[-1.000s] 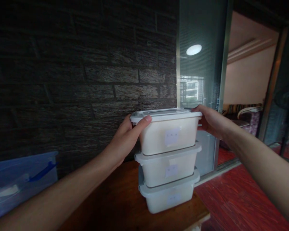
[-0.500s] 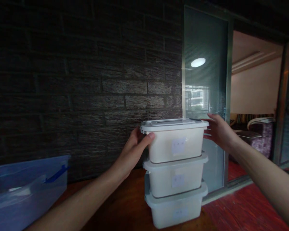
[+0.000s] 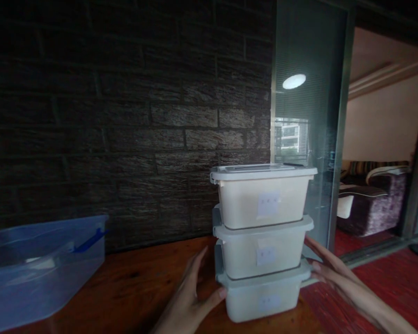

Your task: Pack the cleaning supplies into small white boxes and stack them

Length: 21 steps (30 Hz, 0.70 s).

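Three lidded white plastic storage boxes stand stacked on the wooden table: the top box [image 3: 244, 199], the middle box [image 3: 238, 254] and the bottom box [image 3: 244, 301]. Each has a small paper label with dots on its front. My left hand [image 3: 191, 294] is spread at the bottom box's left side, its thumb tip at the box's edge; whether it touches I cannot tell. On the other side, my right hand [image 3: 325, 264] reaches along the bottom box's lid with fingers stretched out, some hidden behind the stack.
A clear blue plastic bin [image 3: 55, 278] with a blue handle sits on the wooden table [image 3: 135, 287] at left. Behind rises a dark brick wall [image 3: 125, 139]. To the right are a glass sliding door [image 3: 306, 102], an open doorway with a sofa [image 3: 383, 204], and red flooring [image 3: 379, 273].
Both hands have moved down from the top box to the level of the bottom box. The stack stays together, and the view has shifted slightly.
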Each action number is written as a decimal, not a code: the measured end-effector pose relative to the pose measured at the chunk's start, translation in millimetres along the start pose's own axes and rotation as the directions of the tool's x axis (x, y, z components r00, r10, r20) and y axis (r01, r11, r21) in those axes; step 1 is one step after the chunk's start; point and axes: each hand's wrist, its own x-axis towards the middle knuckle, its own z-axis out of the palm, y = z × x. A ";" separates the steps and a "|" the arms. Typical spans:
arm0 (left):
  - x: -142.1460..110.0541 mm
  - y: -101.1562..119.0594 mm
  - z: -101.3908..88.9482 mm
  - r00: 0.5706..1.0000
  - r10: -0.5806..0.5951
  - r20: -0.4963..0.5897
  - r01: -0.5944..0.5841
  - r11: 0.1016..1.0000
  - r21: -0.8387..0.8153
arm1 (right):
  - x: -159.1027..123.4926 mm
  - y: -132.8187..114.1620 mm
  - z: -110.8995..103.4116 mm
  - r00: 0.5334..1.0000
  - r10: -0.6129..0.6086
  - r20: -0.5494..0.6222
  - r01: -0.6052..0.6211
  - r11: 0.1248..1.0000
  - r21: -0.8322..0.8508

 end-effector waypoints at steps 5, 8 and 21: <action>2.8 16.7 15.7 0.997 0.072 0.026 -0.072 0.997 0.021 | -3.9 -6.3 14.3 0.990 -0.051 0.132 0.068 0.990 -0.123; 3.3 17.1 24.1 0.997 0.067 0.029 -0.067 0.998 0.007 | 1.3 0.3 13.9 0.972 -0.083 0.220 0.120 0.979 -0.163; -0.5 18.3 34.7 0.999 0.042 0.018 -0.042 0.999 0.018 | 8.6 28.8 1.3 0.985 -0.081 0.153 0.125 0.942 -0.311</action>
